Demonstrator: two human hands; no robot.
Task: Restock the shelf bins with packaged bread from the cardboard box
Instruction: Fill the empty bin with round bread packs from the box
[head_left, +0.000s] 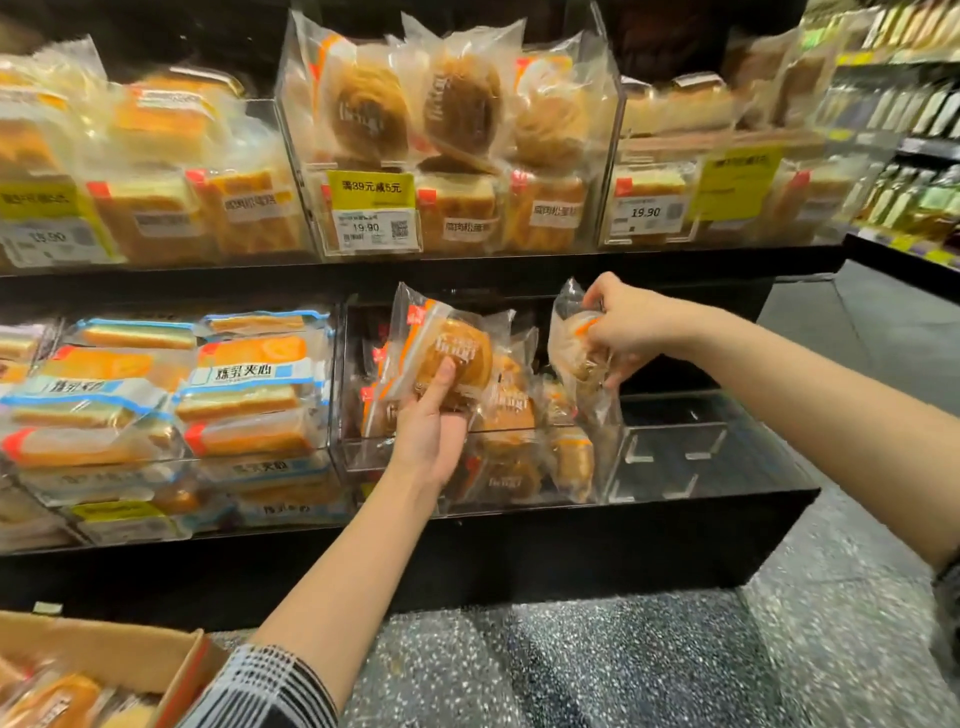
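Nearest, at the lower left corner, the cardboard box (130, 660) sits open on the speckled floor (597, 665), with a few packaged breads (57, 701) lying inside it.

Above it, the left hand (428, 428) reaches up from a checked sleeve (260, 691) to the lower shelf. Its grip is curled round the bottom of a round bun packet (447, 345): the thumb lies flat across the front of the bun and the fingers wrap behind the wrapper. The packet stands nearly upright, face toward the camera, its long axis running up and a little to the left, with the orange-striped seal end at the top. It is held over the front edge of the clear bin (363, 457), against the other bun packets already stacked there.

To the right, the right hand (626, 325) comes in palm down and pinches a second packet (576, 353) at its upper end, fingers bunched round the crumpled wrapper. That packet hangs almost vertically, tail down, over the right side of the same bin, touching the stacked packets below it.

Left of this bin, another bin holds flat blue-edged sandwich bread packs (249, 379) lying on their sides.

Farthest, the upper shelf carries bins of buns and sliced loaves behind yellow price tags (370, 188).
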